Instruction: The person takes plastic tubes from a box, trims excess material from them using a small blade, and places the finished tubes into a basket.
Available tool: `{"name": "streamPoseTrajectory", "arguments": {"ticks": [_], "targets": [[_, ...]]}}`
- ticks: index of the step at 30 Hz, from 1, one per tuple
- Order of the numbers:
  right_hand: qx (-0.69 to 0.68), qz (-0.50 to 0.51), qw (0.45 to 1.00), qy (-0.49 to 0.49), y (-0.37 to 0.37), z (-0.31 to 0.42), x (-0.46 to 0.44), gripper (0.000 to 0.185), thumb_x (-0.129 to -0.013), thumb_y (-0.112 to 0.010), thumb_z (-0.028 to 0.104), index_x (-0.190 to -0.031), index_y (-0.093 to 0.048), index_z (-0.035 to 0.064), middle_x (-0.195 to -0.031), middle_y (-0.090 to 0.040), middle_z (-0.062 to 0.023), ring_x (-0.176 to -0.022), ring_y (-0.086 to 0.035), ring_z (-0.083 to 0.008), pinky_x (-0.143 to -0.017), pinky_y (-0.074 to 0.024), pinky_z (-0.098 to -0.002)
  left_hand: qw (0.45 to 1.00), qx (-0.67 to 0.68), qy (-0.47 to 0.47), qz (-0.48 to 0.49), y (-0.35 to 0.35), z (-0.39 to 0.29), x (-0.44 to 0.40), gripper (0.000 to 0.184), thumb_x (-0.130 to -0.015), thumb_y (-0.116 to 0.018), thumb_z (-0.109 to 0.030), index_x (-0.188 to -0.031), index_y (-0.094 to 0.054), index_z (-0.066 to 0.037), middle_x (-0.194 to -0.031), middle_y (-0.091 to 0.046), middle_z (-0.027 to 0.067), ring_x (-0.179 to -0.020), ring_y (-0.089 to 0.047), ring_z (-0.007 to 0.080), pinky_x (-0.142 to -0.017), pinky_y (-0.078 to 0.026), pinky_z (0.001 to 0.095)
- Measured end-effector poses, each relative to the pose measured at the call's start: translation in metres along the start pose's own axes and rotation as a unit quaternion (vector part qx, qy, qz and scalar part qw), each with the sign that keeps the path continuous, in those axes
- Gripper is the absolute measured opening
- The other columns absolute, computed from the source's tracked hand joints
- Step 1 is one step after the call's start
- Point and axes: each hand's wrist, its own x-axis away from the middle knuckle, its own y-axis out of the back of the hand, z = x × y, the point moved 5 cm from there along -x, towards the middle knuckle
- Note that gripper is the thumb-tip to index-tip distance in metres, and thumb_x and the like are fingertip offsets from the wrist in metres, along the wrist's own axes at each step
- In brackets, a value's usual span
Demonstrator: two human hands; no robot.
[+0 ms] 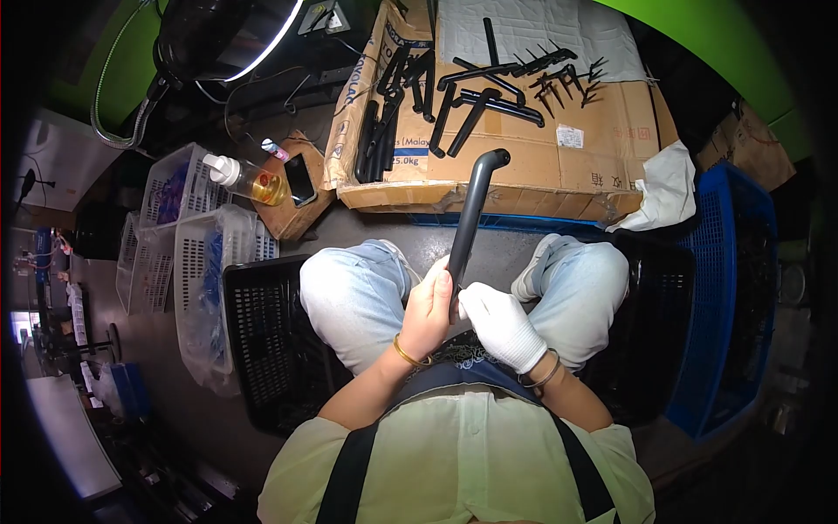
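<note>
Head view: bare left hand (425, 306) wraps a black, bent-ended tube (470, 218) in open room between denim-covered knees (589, 279), its top overlapping the near edge of a brown cardboard box (559, 179); white-gloved right hand (502, 325) curls fingers beside it, grip unclear.

Passable low over the near right part of the cardboard box (602, 170), from the paper label (570, 136) to the near edge. Hemmed at the near right corner by a draped white cloth (670, 188). Blocked along the left edge by bunched black tubes (367, 144), in the middle by crossed black tubes (474, 118), and farther right by spiky pieces (547, 63). Open over the pale sheet (580, 35) toward the far right corner. Crossed mid near edge, seen from above, by the long dark tube (471, 210) in the left hand (426, 307), with gaps either side. Obstructed beyond the near left corner by a bottle (262, 183) and phone (301, 179); overhung past the far left by a lamp (218, 39).
</note>
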Motion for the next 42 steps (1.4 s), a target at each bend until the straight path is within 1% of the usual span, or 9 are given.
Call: {"name": "streamPoseTrajectory", "arguments": {"ticks": [3, 8, 9, 16, 23, 33, 37, 40, 42], "targets": [[0.101, -0.021, 0.991, 0.088, 0.003, 0.010, 0.003, 0.021, -0.098, -0.047, 0.014, -0.087, -0.057, 0.0007, -0.073, -0.058, -0.0094, -0.065, -0.056, -0.0172, -0.063, -0.0459, -0.0301, 0.997, 0.046, 0.064, 0.027, -0.002, -0.006, 0.002, 0.046, -0.106, -0.032, -0.035, -0.133, -0.052, -0.002, -0.063, -0.048, -0.0055, -0.049, -0.040, 0.0021, -0.048, -0.036, 0.0174], [0.018, -0.177, 0.984, -0.002, 0.024, 0.008, -0.001, 0.015, -0.095, -0.059, 0.017, -0.095, -0.059, 0.0024, -0.079, -0.064, -0.0161, -0.064, -0.064, -0.0239, -0.059, -0.0483, -0.0342, 0.975, 0.195, 0.089, 0.056, -0.006, 0.008, 0.000, 0.047, -0.105, -0.035, -0.035, -0.136, -0.047, -0.002, -0.076, -0.053, -0.0009, -0.055, -0.045, 0.0026, -0.050, -0.038, 0.0170], [-0.022, -0.206, 0.978, 0.019, 0.025, 0.006, -0.003, 0.018, -0.091, -0.067, 0.017, -0.095, -0.059, 0.0009, -0.074, -0.061, -0.0087, -0.061, -0.056, -0.0137, -0.058, -0.0453, -0.0297, 0.974, 0.204, 0.085, 0.053, -0.007, 0.010, 0.001, 0.045, -0.105, -0.037, -0.033, -0.137, -0.046, -0.002, -0.080, -0.055, 0.0001, -0.056, -0.046, 0.0027, -0.050, -0.039, 0.0171], [-0.286, -0.105, 0.935, -0.181, 0.011, -0.019, -0.014, 0.023, -0.090, -0.070, 0.021, -0.089, -0.060, 0.0009, -0.068, -0.052, 0.0032, -0.062, -0.044, -0.0040, -0.053, -0.0380, -0.0243, 0.997, 0.058, -0.040, -0.006, -0.013, 0.004, 0.010, 0.033, -0.100, -0.051, -0.011, -0.129, -0.040, -0.003, -0.094, -0.056, 0.0028, -0.061, -0.050, 0.0045, -0.049, -0.042, 0.0196], [-0.220, -0.111, 0.966, -0.072, 0.020, -0.008, -0.023, 0.021, -0.092, -0.065, 0.020, -0.084, -0.061, 0.0008, -0.067, -0.055, 0.0020, -0.060, -0.045, -0.0033, -0.052, -0.0375, -0.0238, 0.900, 0.370, 0.211, 0.093, -0.013, 0.011, 0.014, 0.028, -0.104, -0.044, -0.035, -0.105, -0.049, -0.007, -0.087, -0.053, 0.0050, -0.058, -0.049, 0.0103, -0.047, -0.041, 0.0219], [-0.291, -0.039, 0.945, -0.142, 0.016, -0.012, -0.023, 0.016, -0.097, -0.059, 0.021, -0.095, -0.060, 0.0059, -0.062, -0.045, 0.0077, -0.045, -0.035, 0.0005, -0.040, -0.0251, -0.0175, 0.905, 0.378, 0.176, 0.087, -0.016, 0.005, 0.016, 0.031, -0.105, -0.040, -0.037, -0.106, -0.048, -0.007, -0.088, -0.051, 0.0037, -0.061, -0.047, 0.0089, -0.047, -0.038, 0.0208], [-0.253, -0.137, 0.956, -0.059, 0.022, -0.012, -0.009, 0.016, -0.100, -0.050, 0.018, -0.090, -0.058, 0.0085, -0.063, -0.041, 0.0082, -0.050, -0.034, -0.0012, -0.044, -0.0292, -0.0179, 0.900, 0.393, 0.173, 0.070, -0.014, 0.008, 0.011, 0.041, -0.106, -0.034, -0.041, -0.121, -0.049, -0.006, -0.084, -0.049, 0.0015, -0.061, -0.045, 0.0074, -0.050, -0.038, 0.0206], [-0.099, -0.065, 0.991, 0.066, 0.009, -0.002, 0.006, 0.019, -0.100, -0.047, 0.015, -0.088, -0.058, 0.0062, -0.065, -0.043, 0.0048, -0.055, -0.039, -0.0045, -0.051, -0.0352, -0.0211, 0.908, 0.387, 0.151, 0.047, -0.008, 0.011, 0.004, 0.047, -0.107, -0.029, -0.041, -0.132, -0.047, -0.005, -0.080, -0.048, 0.0002, -0.060, -0.043, 0.0066, -0.053, -0.038, 0.0205], [-0.002, 0.034, 0.999, -0.013, 0.000, 0.003, 0.016, 0.019, -0.097, -0.046, 0.010, -0.084, -0.056, 0.0013, -0.071, -0.050, -0.0069, -0.060, -0.052, -0.0148, -0.059, -0.0422, -0.0284, 0.925, 0.354, 0.137, 0.029, -0.005, 0.012, 0.000, 0.046, -0.107, -0.029, -0.039, -0.130, -0.047, -0.004, -0.079, -0.048, 0.0000, -0.061, -0.043, 0.0064, -0.053, -0.038, 0.0205]]}}
